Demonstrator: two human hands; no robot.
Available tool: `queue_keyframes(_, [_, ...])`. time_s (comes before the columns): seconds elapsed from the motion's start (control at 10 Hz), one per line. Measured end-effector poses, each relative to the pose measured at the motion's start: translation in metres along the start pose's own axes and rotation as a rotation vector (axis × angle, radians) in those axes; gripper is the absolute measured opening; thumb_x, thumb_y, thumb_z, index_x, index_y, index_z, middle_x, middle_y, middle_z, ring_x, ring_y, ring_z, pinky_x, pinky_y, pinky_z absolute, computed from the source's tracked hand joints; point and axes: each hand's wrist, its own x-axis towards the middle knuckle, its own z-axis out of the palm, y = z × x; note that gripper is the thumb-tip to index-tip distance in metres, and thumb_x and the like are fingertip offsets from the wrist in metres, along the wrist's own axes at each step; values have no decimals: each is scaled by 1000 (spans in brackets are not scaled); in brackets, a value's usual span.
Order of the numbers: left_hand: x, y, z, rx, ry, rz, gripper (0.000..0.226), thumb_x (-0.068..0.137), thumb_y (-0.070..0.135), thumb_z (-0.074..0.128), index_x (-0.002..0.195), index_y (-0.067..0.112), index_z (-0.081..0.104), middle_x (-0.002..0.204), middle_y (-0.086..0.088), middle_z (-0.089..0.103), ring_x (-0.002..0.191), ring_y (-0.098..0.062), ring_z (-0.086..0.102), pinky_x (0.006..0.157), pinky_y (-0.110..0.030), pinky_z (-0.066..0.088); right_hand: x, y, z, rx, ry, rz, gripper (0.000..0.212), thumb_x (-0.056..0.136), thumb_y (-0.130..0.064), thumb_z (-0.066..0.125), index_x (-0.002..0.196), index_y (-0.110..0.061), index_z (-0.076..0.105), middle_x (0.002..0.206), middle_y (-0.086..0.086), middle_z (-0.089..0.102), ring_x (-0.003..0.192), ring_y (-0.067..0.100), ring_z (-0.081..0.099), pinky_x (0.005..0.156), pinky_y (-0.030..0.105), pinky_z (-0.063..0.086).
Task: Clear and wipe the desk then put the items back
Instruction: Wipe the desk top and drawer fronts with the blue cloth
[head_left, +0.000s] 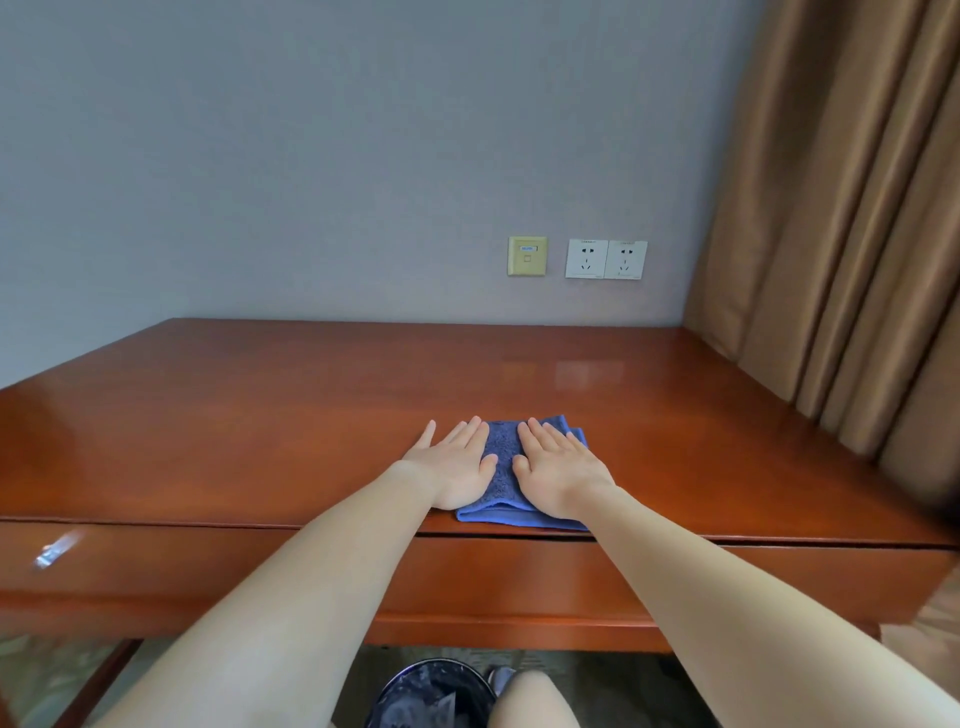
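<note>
A folded blue cloth (503, 467) lies near the front edge of the reddish-brown wooden desk (260, 415), a little right of centre. My left hand (457, 462) lies flat with straight fingers, partly on the cloth's left side and partly on the bare desk. On the cloth's right side my right hand (558, 467) presses flat, fingers straight and together. Both hands cover much of the cloth.
Wall sockets (606, 259) and a yellow wall plate (527, 255) sit above the desk's back edge. Brown curtains (841, 234) hang at the right. Below the desk stands a bin with a black liner (431, 696). A drawer front (156, 566) runs under the desktop.
</note>
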Motion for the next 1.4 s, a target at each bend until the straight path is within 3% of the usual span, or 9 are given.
queue_keyframes(0.5, [109, -41, -21, 35, 16, 28, 59, 104, 40, 8, 155, 15, -8, 163, 2, -11, 149, -12, -9, 119, -46, -12, 110, 20, -5, 1, 8, 27, 59, 103, -40, 13, 156, -18, 2, 163, -1, -3, 150, 13, -4, 122, 34, -1])
queue_keyframes(1.4, [390, -107, -68, 30, 64, 11, 58, 104, 38, 10, 156, 14, -2, 163, 2, -5, 149, -11, -5, 119, -47, -12, 395, 107, -20, -36, 38, 73, 59, 101, -36, 17, 155, -13, 9, 163, 2, 5, 150, 16, 5, 122, 36, 5])
